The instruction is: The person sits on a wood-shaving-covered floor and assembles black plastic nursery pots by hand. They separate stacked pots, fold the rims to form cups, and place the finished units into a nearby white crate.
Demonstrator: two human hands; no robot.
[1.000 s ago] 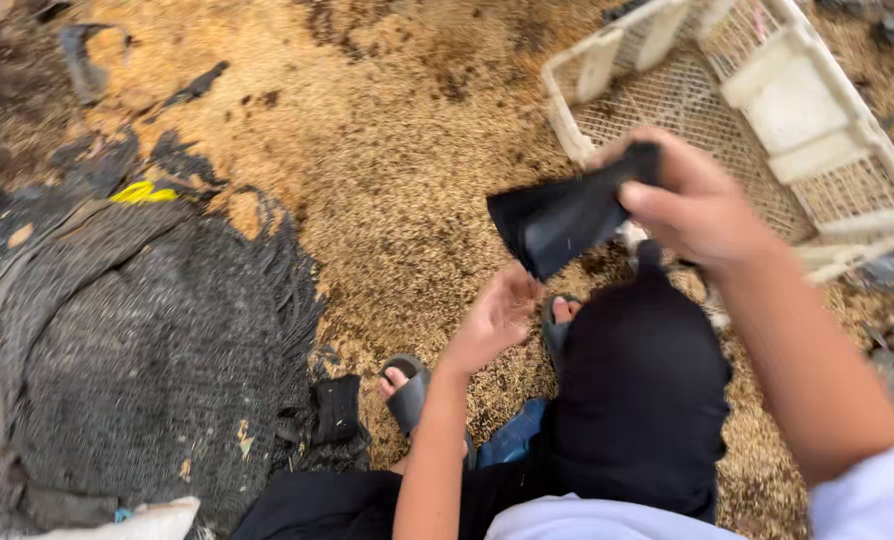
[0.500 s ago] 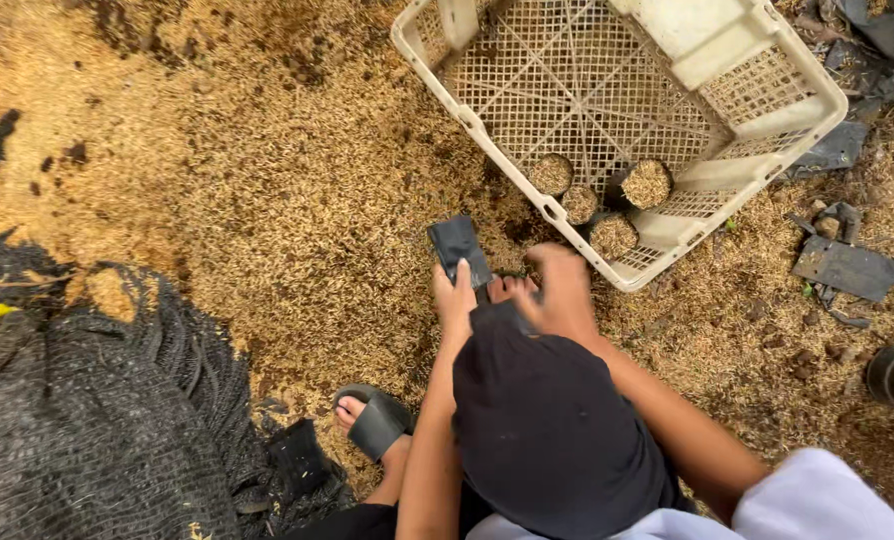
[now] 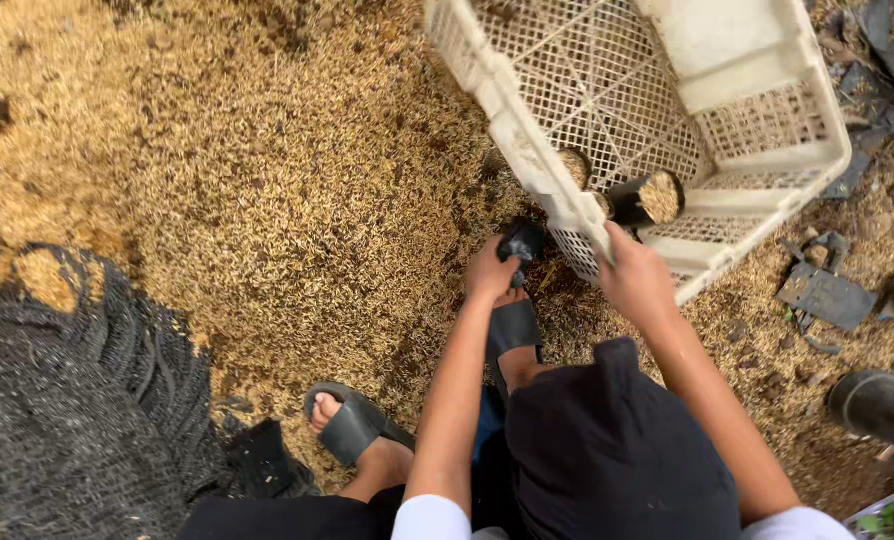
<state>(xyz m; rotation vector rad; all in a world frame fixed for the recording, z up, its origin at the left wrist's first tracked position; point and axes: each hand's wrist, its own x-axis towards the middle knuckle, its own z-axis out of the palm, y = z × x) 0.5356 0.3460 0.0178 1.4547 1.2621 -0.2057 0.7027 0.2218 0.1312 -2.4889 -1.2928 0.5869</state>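
Observation:
My left hand (image 3: 491,272) is closed around a crumpled black plastic bag (image 3: 520,240) just above my sandalled foot. My right hand (image 3: 635,282) grips the near rim of a tilted white plastic crate (image 3: 507,105). Inside the crate lie black bags filled with husk (image 3: 649,198), their tan tops showing. A heap of tan rice husk (image 3: 267,170) covers the ground under and left of both hands. A black cloth bundle (image 3: 617,450) rests on my lap between my arms.
Black shade netting (image 3: 67,400) lies at the lower left. My two feet in grey sandals (image 3: 352,425) rest on the husk. Dark flat scraps (image 3: 825,295) lie right of the crate, and a dark boot (image 3: 882,408) stands at the right edge.
The view has moved closer to the crate. My right hand left the black bag and took hold of the crate's rim, tipping it. My left hand now holds the crumpled bag alone.

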